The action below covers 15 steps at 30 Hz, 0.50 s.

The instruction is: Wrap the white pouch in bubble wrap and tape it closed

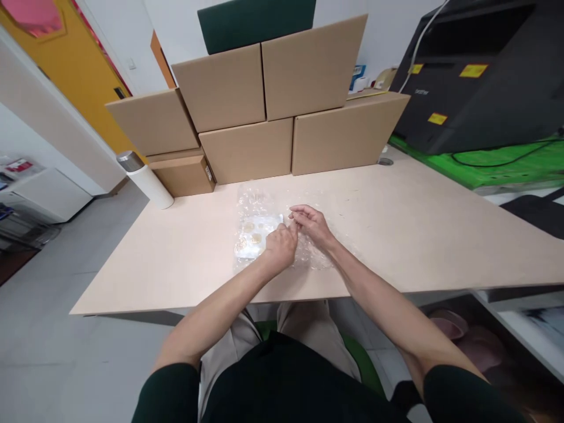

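Plastic bubble wrap (253, 202) lay under your left hand (282, 244) and right hand (312, 225), pinch hidden; tugs could've slid the packet (253, 236) beside them.

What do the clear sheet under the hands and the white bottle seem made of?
Clear sheet: probably thin, glossy plastic, being see-through with crinkled highlights. White bottle: smooth body, perhaps coated metal or plastic; its cap looks silvery, possibly metal.
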### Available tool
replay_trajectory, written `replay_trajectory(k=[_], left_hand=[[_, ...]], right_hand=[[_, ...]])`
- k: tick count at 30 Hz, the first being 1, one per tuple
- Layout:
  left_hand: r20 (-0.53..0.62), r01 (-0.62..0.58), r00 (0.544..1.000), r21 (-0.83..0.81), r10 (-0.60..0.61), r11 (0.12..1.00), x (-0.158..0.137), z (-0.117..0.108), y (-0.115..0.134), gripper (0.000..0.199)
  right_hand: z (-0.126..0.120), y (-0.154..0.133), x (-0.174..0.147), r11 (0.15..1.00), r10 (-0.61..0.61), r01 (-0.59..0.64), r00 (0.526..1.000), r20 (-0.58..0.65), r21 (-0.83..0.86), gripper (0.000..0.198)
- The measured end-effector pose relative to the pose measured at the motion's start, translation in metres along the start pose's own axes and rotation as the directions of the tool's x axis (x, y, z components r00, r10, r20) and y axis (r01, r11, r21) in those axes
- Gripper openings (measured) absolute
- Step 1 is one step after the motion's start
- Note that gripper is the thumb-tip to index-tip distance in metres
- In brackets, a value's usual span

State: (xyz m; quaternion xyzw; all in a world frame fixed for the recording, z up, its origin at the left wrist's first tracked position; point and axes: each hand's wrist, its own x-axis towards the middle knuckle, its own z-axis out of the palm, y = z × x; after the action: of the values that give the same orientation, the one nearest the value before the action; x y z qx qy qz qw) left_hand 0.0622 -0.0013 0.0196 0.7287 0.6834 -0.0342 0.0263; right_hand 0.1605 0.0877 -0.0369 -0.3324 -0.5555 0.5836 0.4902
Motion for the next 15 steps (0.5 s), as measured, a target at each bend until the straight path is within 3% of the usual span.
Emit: replay_trajectory(k=[3, 5, 7, 9, 10, 11, 13, 15], left_hand=[[-0.031, 0.008, 0.999, -0.16, -0.013, 0.987, 0.001, 0.004, 0.0, 0.063], [-0.044, -0.006, 0.999, -0.261, -0.005, 0.965, -0.006, -0.003, -0.012, 0.051], [-0.058, -0.01, 0.998, -0.3, -0.008, 0.954, -0.017, -0.012, -0.039, 0.038], [-0.142, 0.059, 0.984, -0.321, -0.11, 0.945, -0.032, -0.015, -0.077, 0.04], [-0.23, 0.136, 0.943, -0.396, -0.241, 0.908, -0.039, -0.013, -0.097, 0.043], [-0.239, 0.206, 0.905, -0.474, -0.351, 0.856, -0.046, -0.009, -0.117, 0.05], [-0.077, 0.326, 0.878, -0.626, -0.472, 0.709, -0.056, 0.004, -0.15, 0.061], [0.071, 0.342, 0.876, -0.788, -0.478, 0.511, -0.061, 0.018, -0.169, 0.071]], right_hand=[[0.001, 0.001, -0.002, 0.995, 0.008, 0.007, 0.987, 0.159, -0.095, 0.04], [0.001, 0.003, -0.004, 0.986, 0.028, 0.015, 0.968, 0.249, -0.169, 0.043], [0.0, 0.005, -0.005, 0.969, 0.036, 0.038, 0.955, 0.294, -0.244, 0.048], [0.001, 0.004, -0.006, 0.95, 0.036, 0.065, 0.949, 0.314, -0.307, 0.051], [0.002, 0.003, -0.006, 0.94, 0.032, 0.079, 0.948, 0.317, -0.331, 0.052], [0.004, 0.001, -0.007, 0.932, 0.026, 0.094, 0.946, 0.323, -0.35, 0.051], [0.009, -0.003, -0.008, 0.925, 0.013, 0.113, 0.945, 0.326, -0.364, 0.049], [0.015, -0.006, -0.009, 0.932, 0.007, 0.111, 0.946, 0.325, -0.345, 0.044]])
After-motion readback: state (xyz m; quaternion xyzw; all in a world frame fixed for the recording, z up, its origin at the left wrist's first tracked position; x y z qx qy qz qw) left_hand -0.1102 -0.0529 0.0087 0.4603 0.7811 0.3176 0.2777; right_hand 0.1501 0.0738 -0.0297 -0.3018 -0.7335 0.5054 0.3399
